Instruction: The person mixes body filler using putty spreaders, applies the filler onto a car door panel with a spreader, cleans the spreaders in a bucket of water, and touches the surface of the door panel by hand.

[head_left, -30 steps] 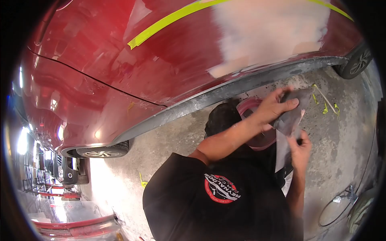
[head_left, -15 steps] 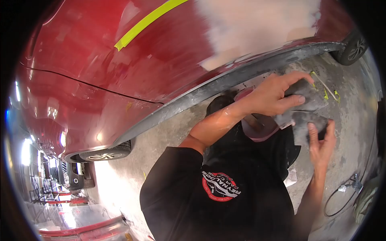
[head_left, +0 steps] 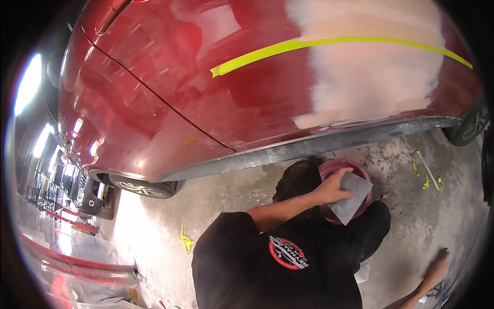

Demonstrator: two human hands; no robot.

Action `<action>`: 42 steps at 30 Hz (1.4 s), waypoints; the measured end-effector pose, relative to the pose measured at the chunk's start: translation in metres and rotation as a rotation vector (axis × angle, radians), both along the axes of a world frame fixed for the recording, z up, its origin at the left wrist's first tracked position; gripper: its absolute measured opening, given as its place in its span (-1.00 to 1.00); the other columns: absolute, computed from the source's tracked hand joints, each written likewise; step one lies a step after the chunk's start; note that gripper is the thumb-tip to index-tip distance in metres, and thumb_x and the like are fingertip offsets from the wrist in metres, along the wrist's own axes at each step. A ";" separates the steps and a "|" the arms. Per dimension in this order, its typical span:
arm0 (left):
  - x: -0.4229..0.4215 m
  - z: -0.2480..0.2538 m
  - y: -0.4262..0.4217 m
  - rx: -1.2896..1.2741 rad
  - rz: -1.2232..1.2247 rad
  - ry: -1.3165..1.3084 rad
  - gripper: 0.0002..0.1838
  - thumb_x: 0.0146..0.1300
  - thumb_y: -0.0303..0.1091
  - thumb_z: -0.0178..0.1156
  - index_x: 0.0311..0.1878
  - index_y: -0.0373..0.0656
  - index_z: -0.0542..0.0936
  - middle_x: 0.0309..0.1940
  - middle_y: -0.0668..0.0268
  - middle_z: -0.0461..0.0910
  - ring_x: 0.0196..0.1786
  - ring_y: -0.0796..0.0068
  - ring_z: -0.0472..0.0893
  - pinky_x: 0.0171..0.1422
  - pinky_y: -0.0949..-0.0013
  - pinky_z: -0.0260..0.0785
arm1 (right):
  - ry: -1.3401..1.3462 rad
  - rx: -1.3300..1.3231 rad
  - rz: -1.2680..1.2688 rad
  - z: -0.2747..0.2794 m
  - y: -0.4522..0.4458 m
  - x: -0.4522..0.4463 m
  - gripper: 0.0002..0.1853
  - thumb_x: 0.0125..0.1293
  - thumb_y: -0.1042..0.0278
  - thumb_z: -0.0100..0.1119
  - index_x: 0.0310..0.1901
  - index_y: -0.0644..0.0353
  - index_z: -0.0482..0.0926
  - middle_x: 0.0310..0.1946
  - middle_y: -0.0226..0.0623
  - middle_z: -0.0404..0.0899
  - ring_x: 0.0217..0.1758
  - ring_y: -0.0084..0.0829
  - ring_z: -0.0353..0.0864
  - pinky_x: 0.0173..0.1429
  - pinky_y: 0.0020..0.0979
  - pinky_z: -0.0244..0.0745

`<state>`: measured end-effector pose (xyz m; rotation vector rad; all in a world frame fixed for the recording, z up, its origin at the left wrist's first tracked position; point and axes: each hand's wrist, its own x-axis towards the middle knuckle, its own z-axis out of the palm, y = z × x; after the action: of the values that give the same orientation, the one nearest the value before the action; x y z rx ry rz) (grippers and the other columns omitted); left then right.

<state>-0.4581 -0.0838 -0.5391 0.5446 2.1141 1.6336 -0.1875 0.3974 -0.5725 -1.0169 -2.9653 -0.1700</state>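
Note:
My left hand (head_left: 332, 189) is closed on a grey sheet of sandpaper (head_left: 355, 198), thumb on one side and fingers at its edge. The sheet hangs over a pinkish round bucket (head_left: 363, 170), which it partly covers, between my dark-clothed knees. Out at the lower right, my right hand (head_left: 437, 267) is stretched away from my body above the concrete floor. Its fingers are small and smeared, so what they hold, if anything, does not show.
A red car (head_left: 154, 77) fills the upper view, with a pale sanded patch (head_left: 375, 77) and yellow-green tape (head_left: 278, 49) across its side. Tape scraps (head_left: 426, 181) lie on the concrete floor (head_left: 231, 190). Red-edged panels (head_left: 77, 262) stand lower left.
My hands have moved apart: the left came down over the bucket with its sandpaper, the right swung out to the lower right. The view has shifted, showing more of the tape on the car.

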 end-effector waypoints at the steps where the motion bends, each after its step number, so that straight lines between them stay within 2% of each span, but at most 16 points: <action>1: 0.001 -0.001 -0.005 -0.051 0.057 0.055 -0.28 0.03 -0.39 0.35 0.29 -0.23 0.28 0.01 0.15 0.50 0.11 0.37 0.50 0.20 0.35 0.32 | 0.241 0.036 -0.035 -0.011 0.003 0.006 -0.51 0.32 0.29 0.07 0.23 0.36 0.35 -0.18 0.15 0.60 -0.14 0.07 0.61 -0.07 -0.06 0.47; 4: 0.008 0.003 -0.011 -0.113 0.167 0.054 -0.34 0.03 -0.38 0.37 0.22 -0.27 0.35 -0.05 0.17 0.56 0.01 0.40 0.57 0.10 0.37 0.40 | 0.491 0.118 -0.060 -0.017 -0.035 0.004 -0.53 0.33 0.23 0.09 0.20 0.29 0.41 -0.21 0.17 0.60 -0.15 0.11 0.60 -0.08 -0.07 0.48; 8: 0.007 -0.013 0.001 0.238 0.242 -0.382 -0.57 0.16 -0.40 0.30 0.10 -0.25 0.48 -0.11 0.21 0.61 -0.13 0.43 0.64 -0.03 0.33 0.51 | 0.530 -0.363 -0.122 0.020 -0.133 -0.045 -0.63 0.30 0.35 0.11 0.10 0.31 0.44 -0.30 0.11 0.58 -0.26 0.01 0.62 -0.09 -0.20 0.51; 11: 0.006 0.003 0.005 0.439 0.249 -0.713 -0.66 0.23 -0.41 0.24 0.08 -0.24 0.50 -0.10 0.22 0.62 -0.14 0.39 0.66 -0.03 0.26 0.56 | 0.717 -0.563 0.028 0.012 -0.191 -0.076 -0.63 0.16 0.53 0.13 0.04 0.29 0.44 -0.08 0.15 0.51 -0.10 0.04 0.55 -0.01 -0.14 0.46; 16: 0.006 0.017 0.013 0.386 0.154 -0.880 -0.63 0.24 -0.44 0.22 0.11 -0.23 0.48 -0.07 0.18 0.62 -0.12 0.32 0.68 0.00 0.20 0.57 | 0.618 -0.408 1.122 0.077 -0.291 -0.101 -0.50 0.00 0.56 0.16 0.08 0.09 0.50 0.04 -0.05 0.40 0.08 0.02 0.41 0.14 -0.06 0.33; 19: 0.013 0.069 0.004 0.452 0.062 -0.894 -0.57 0.19 -0.49 0.23 0.15 -0.24 0.45 -0.06 0.17 0.62 -0.12 0.32 0.68 0.00 0.23 0.56 | 0.376 -0.454 0.748 0.057 -0.272 -0.111 -0.52 0.04 0.47 0.11 0.09 0.02 0.55 0.01 -0.14 0.42 0.00 -0.08 0.40 0.05 -0.07 0.32; 20: 0.016 0.087 -0.004 0.443 0.046 -0.881 -0.55 0.17 -0.50 0.24 0.16 -0.25 0.45 -0.06 0.18 0.62 -0.10 0.32 0.67 0.02 0.26 0.54 | 0.376 -0.125 0.782 0.038 -0.253 -0.115 -0.40 -0.11 0.51 0.21 0.11 0.00 0.55 -0.02 -0.17 0.44 0.00 -0.10 0.40 0.05 -0.08 0.32; 23: 0.012 0.109 -0.021 0.439 -0.052 -0.470 -0.47 0.26 -0.41 0.19 0.30 -0.23 0.34 0.05 0.18 0.56 0.07 0.40 0.57 0.17 0.30 0.41 | 0.304 -0.380 0.716 0.074 -0.242 -0.122 -0.31 -0.17 0.60 0.18 0.16 0.04 0.52 0.02 -0.16 0.46 0.08 -0.08 0.39 0.16 -0.08 0.29; 25: 0.011 0.101 -0.017 0.374 -0.043 -0.333 -0.47 0.33 -0.34 0.13 0.33 -0.23 0.30 0.10 0.14 0.52 0.14 0.37 0.53 0.23 0.29 0.36 | 0.639 -0.441 0.488 0.097 -0.251 -0.128 -0.29 -0.11 0.68 0.03 0.23 0.14 0.44 0.12 -0.10 0.45 0.20 -0.03 0.38 0.32 -0.09 0.23; 27: 0.008 0.101 -0.004 -0.087 -0.040 0.211 -0.46 0.45 -0.19 -0.04 0.39 -0.25 0.20 0.23 0.08 0.38 0.31 0.31 0.35 0.37 0.30 0.17 | 0.775 -0.647 0.461 0.096 -0.257 -0.137 -0.30 -0.05 0.70 -0.04 0.26 0.17 0.40 0.17 -0.06 0.42 0.25 -0.01 0.37 0.36 -0.13 0.20; 29: 0.015 0.084 0.008 -0.058 -0.076 0.192 -0.44 0.47 -0.15 -0.11 0.40 -0.29 0.14 0.28 0.01 0.30 0.37 0.24 0.28 0.42 0.28 0.09 | 1.025 -1.330 0.297 0.085 -0.277 -0.146 -0.40 0.12 0.69 -0.17 0.29 0.27 0.34 0.24 0.02 0.38 0.31 -0.06 0.37 0.40 -0.22 0.18; 32: 0.024 0.065 0.026 0.007 -0.110 0.126 -0.40 0.51 -0.07 -0.22 0.40 -0.34 0.09 0.31 -0.03 0.24 0.42 0.21 0.20 0.46 0.28 0.00 | 1.034 -1.366 0.446 0.086 -0.316 -0.161 -0.45 0.21 0.64 -0.16 0.29 0.32 0.31 0.25 0.02 0.37 0.32 -0.15 0.36 0.39 -0.26 0.19; 34: 0.026 0.054 0.039 0.308 -0.108 0.068 -0.38 0.50 -0.01 -0.22 0.42 -0.28 0.07 0.31 0.15 0.26 0.40 0.33 0.22 0.45 0.33 -0.01 | 1.010 -1.566 0.436 0.090 -0.345 -0.168 -0.38 0.17 0.63 -0.03 0.34 0.37 0.24 0.29 0.02 0.32 0.36 -0.12 0.32 0.40 -0.27 0.16; 37: -0.011 0.040 0.043 0.562 -0.043 -0.041 -0.36 0.49 0.05 -0.23 0.42 -0.25 0.07 0.29 0.21 0.26 0.37 0.39 0.23 0.45 0.34 -0.03 | 0.856 -1.229 0.858 0.104 -0.360 -0.154 -0.33 0.14 0.58 -0.02 0.36 0.40 0.19 0.33 0.07 0.25 0.42 0.01 0.20 0.46 -0.16 0.01; 40: 0.014 0.039 0.057 0.716 0.018 0.029 -0.37 0.48 0.01 -0.18 0.41 -0.24 0.09 0.26 0.23 0.27 0.33 0.45 0.23 0.44 0.35 -0.03 | 0.959 -1.020 0.951 0.087 -0.352 -0.159 -0.35 0.23 0.43 -0.09 0.38 0.41 0.15 0.33 0.13 0.22 0.37 0.08 0.25 0.46 -0.12 0.02; 42: 0.035 0.061 0.054 0.629 -0.154 -0.158 -0.40 0.41 -0.22 -0.07 0.43 -0.25 0.08 0.29 0.26 0.25 0.36 0.46 0.19 0.44 0.37 -0.02 | 1.095 -1.085 0.618 0.090 -0.344 -0.176 -0.43 0.36 0.36 -0.20 0.38 0.43 0.14 0.34 0.16 0.19 0.36 0.05 0.27 0.42 -0.14 0.10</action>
<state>-0.4229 -0.0302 -0.4783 0.7134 1.3843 2.1594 -0.3635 0.0529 -0.4829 0.0367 -1.9764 1.5172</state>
